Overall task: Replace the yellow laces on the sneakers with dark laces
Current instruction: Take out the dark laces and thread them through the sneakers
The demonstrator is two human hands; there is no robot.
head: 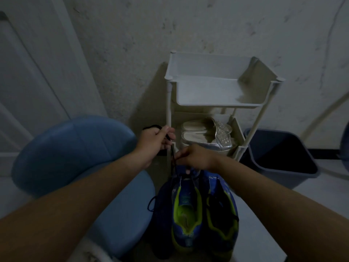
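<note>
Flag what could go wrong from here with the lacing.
1. The light is dim and the dark lace runs over a dark blue upper, so an eyelet could easily be missed.
2. The left hand grips bunched slack while the right hand pinches the lace near the sneakers; a hard pull may leave the ends uneven.
3. A loose loop hangs beside the shoes and might snag.
</note>
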